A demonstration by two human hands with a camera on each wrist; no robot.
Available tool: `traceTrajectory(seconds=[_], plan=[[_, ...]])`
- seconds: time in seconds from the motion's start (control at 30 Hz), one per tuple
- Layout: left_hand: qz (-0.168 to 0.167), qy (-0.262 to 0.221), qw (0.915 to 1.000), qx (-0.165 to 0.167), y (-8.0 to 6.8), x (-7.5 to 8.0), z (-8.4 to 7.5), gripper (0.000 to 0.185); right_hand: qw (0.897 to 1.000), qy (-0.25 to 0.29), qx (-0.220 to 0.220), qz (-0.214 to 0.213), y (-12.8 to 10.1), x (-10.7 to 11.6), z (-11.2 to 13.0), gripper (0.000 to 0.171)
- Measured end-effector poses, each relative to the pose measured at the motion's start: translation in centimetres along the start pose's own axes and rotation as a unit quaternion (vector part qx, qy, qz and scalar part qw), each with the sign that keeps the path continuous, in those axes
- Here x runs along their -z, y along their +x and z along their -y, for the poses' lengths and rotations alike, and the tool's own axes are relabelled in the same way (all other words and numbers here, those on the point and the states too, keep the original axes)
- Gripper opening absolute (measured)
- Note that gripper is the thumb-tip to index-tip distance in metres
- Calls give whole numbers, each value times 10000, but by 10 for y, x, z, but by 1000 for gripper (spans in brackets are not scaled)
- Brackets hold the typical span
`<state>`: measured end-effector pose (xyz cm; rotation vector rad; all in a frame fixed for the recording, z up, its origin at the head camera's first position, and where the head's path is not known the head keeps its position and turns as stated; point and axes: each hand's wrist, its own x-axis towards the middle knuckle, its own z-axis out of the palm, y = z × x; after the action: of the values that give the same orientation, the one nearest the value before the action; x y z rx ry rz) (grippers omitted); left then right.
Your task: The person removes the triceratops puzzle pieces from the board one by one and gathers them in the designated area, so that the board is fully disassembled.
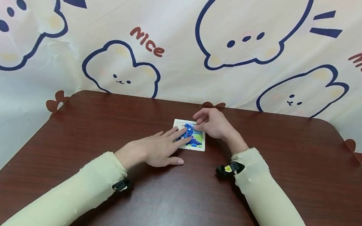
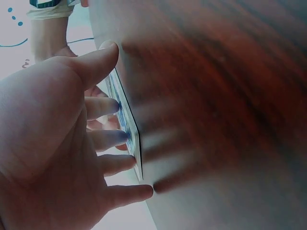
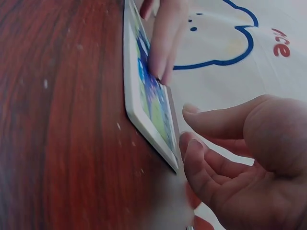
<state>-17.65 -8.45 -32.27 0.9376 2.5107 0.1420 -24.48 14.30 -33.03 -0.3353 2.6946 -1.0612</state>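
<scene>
Lying under left hand [image 1: 153, 150] fingertips: puzzle board [image 1: 189, 135]; right hand [image 1: 213, 123] at far edge.

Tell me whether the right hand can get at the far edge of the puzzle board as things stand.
Probably yes. The right hand already sits at the far right part of the puzzle board, fingers curled at its edge. The left hand lays straight fingers on the near left part, leaving the far edge free.

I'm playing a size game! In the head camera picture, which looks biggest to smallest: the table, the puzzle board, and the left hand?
1. Table, by far the biggest.
2. Left hand.
3. Puzzle board, partly covered by both hands, so this ranking is unsure.
</scene>
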Motion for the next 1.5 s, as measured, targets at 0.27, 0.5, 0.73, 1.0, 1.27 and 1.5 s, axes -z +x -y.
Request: traceTrajectory(seconds=[0.27, 0.5, 0.73, 1.0, 1.27, 1.5], plan=[[34, 88, 10000, 22, 2, 0, -3, 82, 9993, -362, -113, 69, 7, -8, 6, 27], [156, 198, 9997, 70, 3, 3, -5, 84, 9985, -425, -332, 135, 8, -9, 10, 24], [189, 176, 9996, 145, 5, 3, -6, 86, 9983, -360, -428, 147, 9, -9, 12, 23], [160, 92, 9997, 144, 4, 2, -6, 85, 9979, -260, -581, 107, 12, -11, 14, 23], [131, 53, 9998, 148, 4, 1, -7, 85, 9975, -205, -677, 17, 11, -13, 14, 17], [127, 38, 9998, 149, 4, 1, -8, 85, 9969, -186, -767, -34, 10, -13, 15, 16]])
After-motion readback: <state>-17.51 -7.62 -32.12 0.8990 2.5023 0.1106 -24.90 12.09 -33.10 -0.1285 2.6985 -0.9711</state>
